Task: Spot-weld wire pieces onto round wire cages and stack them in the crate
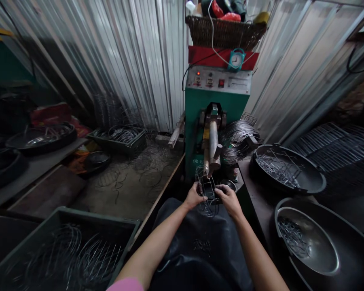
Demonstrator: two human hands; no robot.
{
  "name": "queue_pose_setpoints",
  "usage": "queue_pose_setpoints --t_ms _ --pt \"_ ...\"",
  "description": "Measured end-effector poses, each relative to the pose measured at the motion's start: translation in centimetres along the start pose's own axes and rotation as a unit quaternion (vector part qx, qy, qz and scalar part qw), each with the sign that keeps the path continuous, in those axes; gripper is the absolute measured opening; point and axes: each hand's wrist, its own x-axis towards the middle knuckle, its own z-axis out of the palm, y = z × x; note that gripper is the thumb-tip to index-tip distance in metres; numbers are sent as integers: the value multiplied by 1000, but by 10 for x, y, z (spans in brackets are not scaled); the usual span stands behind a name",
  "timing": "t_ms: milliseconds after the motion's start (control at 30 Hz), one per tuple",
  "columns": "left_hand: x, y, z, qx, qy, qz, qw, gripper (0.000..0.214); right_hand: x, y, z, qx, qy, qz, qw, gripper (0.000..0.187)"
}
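Note:
Both of my hands grip a small wire frame (208,186) at the tip of a green spot-welding machine (195,109). My left hand (194,196) is closed on its left side, thumb against the wires. Opposite it, my right hand (229,197) pinches the frame's right side. The machine's metal electrode (206,171) comes down onto the top of the frame, apparently touching it. Looped wires hang below the frame over the dark apron (203,242) on my lap. Small metal bits (202,245) lie on that apron.
To my right stand a pan of wire pieces (306,184) and a bowl of small metal parts (324,258). A green crate (63,212) with wire racks is at lower left. Bundled wire rings (241,135) rest beside the machine. A clock (236,60) sits on top.

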Motion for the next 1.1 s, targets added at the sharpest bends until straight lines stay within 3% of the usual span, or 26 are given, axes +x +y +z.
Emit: queue_pose_setpoints --t_ms 200,300,467,633,933,1100 --pt "7 1 0 -68 15 -43 997 58 16 -16 9 -17 15 -19 1000 27" --pt "7 -2 -1 -82 -4 -58 995 57 18 -17 12 -23 26 -24 999 26" --pt "4 -7 0 -102 -13 -70 992 59 0 -2 4 22 18 10 1000 35" --pt "5 -7 1 -91 -13 -70 993 57 -20 16 -8 28 -23 32 999 30" --pt "3 -4 -1 -111 -22 -85 990 58 -31 10 0 19 -8 32 999 33" --pt "3 -4 0 -100 4 -88 991 62 -35 6 3 -20 25 2 999 35"
